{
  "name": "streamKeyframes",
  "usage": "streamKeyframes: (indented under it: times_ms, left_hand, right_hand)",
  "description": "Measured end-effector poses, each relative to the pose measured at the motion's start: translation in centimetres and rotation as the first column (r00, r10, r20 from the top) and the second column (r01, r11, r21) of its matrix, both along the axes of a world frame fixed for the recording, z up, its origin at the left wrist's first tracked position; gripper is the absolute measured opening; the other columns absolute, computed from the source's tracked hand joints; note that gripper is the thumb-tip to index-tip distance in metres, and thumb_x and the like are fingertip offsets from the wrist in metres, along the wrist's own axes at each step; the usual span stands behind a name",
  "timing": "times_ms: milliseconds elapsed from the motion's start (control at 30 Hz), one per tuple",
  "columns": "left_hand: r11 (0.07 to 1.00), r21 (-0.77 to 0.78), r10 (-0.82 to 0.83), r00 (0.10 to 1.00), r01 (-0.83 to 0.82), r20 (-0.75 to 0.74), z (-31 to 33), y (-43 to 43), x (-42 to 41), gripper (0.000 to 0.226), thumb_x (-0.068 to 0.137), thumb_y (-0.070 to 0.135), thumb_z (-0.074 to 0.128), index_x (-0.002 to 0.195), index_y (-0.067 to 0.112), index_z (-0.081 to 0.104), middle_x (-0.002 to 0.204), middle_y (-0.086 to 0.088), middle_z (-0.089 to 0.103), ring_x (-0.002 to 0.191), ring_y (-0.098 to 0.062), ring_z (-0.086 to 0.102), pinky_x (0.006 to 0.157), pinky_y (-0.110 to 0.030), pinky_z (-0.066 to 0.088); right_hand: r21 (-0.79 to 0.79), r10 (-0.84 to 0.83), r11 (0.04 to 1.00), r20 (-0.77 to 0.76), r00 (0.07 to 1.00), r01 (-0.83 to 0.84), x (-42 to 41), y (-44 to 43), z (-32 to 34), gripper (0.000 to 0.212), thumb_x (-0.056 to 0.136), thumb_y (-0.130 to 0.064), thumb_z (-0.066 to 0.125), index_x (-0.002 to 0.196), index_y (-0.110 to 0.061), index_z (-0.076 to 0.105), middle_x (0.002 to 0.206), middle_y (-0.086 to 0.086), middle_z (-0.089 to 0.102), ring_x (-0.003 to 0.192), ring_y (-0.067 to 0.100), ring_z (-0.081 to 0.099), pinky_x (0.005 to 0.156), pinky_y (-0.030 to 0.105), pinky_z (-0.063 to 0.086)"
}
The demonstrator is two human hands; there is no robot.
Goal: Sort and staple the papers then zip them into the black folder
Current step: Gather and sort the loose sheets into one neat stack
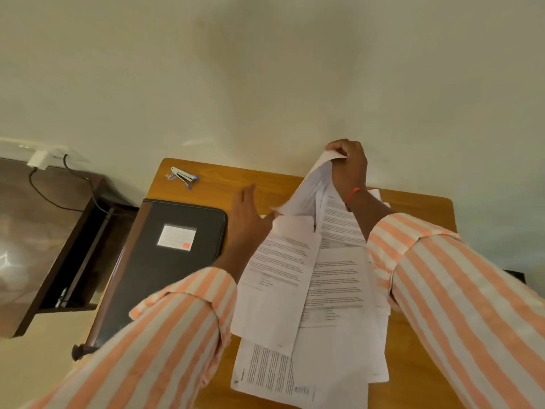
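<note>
A loose pile of printed papers (312, 290) is seen spread over the middle and near part of a wooden surface (418, 208), with the sheets overlapped at uneven angles. The far ends of several sheets are held raised off the pile, grasped by the right hand (349, 169), whose fingers are curled round their top edge close to the wall. The left hand (247, 215) is held released, fingers straight, just left of the pile. The black folder (165, 249) is laid flat and closed on the left of the surface, beside the papers, with a white label on its cover. A stapler (183, 175) is seen at the far left corner, well apart from both hands. Orange-and-white striped sleeves (472, 305) are worn on both arms.
</note>
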State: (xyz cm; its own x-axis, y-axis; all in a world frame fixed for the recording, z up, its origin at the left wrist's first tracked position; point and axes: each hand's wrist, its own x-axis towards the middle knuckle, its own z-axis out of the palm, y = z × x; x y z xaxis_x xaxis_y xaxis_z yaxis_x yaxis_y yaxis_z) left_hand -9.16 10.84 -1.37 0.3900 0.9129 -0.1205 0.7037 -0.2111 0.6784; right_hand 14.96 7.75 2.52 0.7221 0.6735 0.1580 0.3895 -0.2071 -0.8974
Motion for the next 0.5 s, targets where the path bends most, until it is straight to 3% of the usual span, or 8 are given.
streamKeyframes:
  times_ms: [100, 167, 200, 267, 300, 367, 433, 500]
  left_hand:
    - [0.986, -0.087, -0.120, 0.972, 0.140, 0.203, 3.5, 1.7, 2.2, 0.063, 0.089, 0.035, 0.076, 0.146, 0.024, 0.049, 0.148, -0.001, 0.047, 0.133, -0.016, 0.047, 0.110, -0.036, 0.043]
    - [0.939, -0.262, -0.091, 0.894, 0.224, 0.438, 5.7, 1.8, 3.2, 0.044, 0.097, 0.046, 0.059, 0.132, 0.020, 0.064, 0.141, -0.001, 0.058, 0.130, -0.016, 0.052, 0.112, -0.044, 0.042]
    - [0.909, -0.338, -0.035, 0.853, 0.244, 0.521, 6.5, 1.6, 3.6, 0.048, 0.100, 0.053, 0.046, 0.128, 0.020, 0.067, 0.143, -0.002, 0.058, 0.135, -0.018, 0.050, 0.113, -0.045, 0.038]
    - [0.886, -0.413, 0.052, 0.840, 0.211, 0.541, 7.2, 1.3, 4.0, 0.052, 0.105, 0.056, 0.034, 0.128, 0.022, 0.067, 0.151, 0.000, 0.051, 0.143, -0.019, 0.041, 0.113, -0.042, 0.032]
    - [0.892, -0.414, 0.066, 0.856, 0.180, 0.513, 7.4, 1.2, 4.2, 0.046, 0.106, 0.050, 0.040, 0.132, 0.020, 0.063, 0.150, 0.000, 0.050, 0.142, -0.021, 0.041, 0.111, -0.040, 0.034]
    - [0.919, -0.358, 0.009, 0.898, 0.166, 0.440, 6.9, 1.2, 4.2, 0.045, 0.100, 0.036, 0.061, 0.141, 0.021, 0.053, 0.147, -0.002, 0.048, 0.137, -0.026, 0.045, 0.110, -0.043, 0.041]
    - [0.928, -0.282, -0.109, 0.902, 0.243, 0.417, 6.5, 0.8, 3.9, 0.063, 0.087, 0.040, 0.075, 0.143, 0.029, 0.049, 0.149, -0.002, 0.043, 0.136, -0.024, 0.043, 0.108, -0.044, 0.043]
    - [0.924, -0.248, -0.165, 0.888, 0.292, 0.430, 6.9, -0.2, 4.0, 0.069, 0.078, 0.054, 0.077, 0.138, 0.032, 0.051, 0.145, 0.002, 0.046, 0.133, -0.020, 0.046, 0.104, -0.040, 0.045]
  right_hand:
    - [0.097, -0.014, 0.994, -0.347, 0.938, 0.051, 0.3, -0.2, 3.1, 0.041, 0.081, 0.009, 0.053, 0.084, -0.026, 0.074, 0.102, 0.004, 0.070, 0.097, 0.020, 0.065, 0.085, 0.028, 0.052]
    - [0.214, 0.062, 0.972, -0.628, 0.775, 0.095, 0.4, -0.6, 5.0, 0.028, 0.085, 0.002, 0.056, 0.084, -0.021, 0.072, 0.099, 0.008, 0.069, 0.089, 0.024, 0.064, 0.075, 0.032, 0.053]
    - [0.264, 0.124, 0.958, -0.733, 0.669, 0.112, 0.5, -1.0, 5.8, 0.023, 0.087, -0.001, 0.054, 0.086, -0.018, 0.070, 0.096, 0.009, 0.068, 0.084, 0.025, 0.063, 0.072, 0.032, 0.052]
    - [0.300, 0.217, 0.950, -0.830, 0.514, 0.084, 0.6, -2.0, 6.6, 0.020, 0.094, -0.004, 0.050, 0.090, -0.017, 0.065, 0.088, 0.009, 0.068, 0.073, 0.024, 0.066, 0.067, 0.031, 0.055]
    - [0.296, 0.237, 0.954, -0.836, 0.495, 0.042, 0.8, -2.6, 7.0, 0.018, 0.096, -0.005, 0.049, 0.092, -0.017, 0.062, 0.081, 0.006, 0.070, 0.067, 0.021, 0.068, 0.062, 0.029, 0.056]
    - [0.309, 0.304, 0.948, -0.807, 0.507, -0.077, 1.3, -3.5, 7.2, 0.015, 0.088, -0.004, 0.059, 0.097, -0.016, 0.057, 0.073, -0.002, 0.071, 0.061, 0.013, 0.068, 0.056, 0.023, 0.054]
    - [0.222, 0.289, 0.957, -0.745, 0.601, -0.185, 1.5, -4.0, 7.4, 0.033, 0.073, -0.004, 0.072, 0.101, -0.013, 0.056, 0.077, -0.005, 0.072, 0.069, 0.010, 0.069, 0.059, 0.020, 0.054]
    - [0.081, 0.195, 0.979, -0.641, 0.743, -0.187, 1.0, -4.3, 7.0, 0.019, 0.087, -0.017, 0.065, 0.104, -0.008, 0.060, 0.094, 0.002, 0.069, 0.086, 0.016, 0.065, 0.069, 0.019, 0.054]
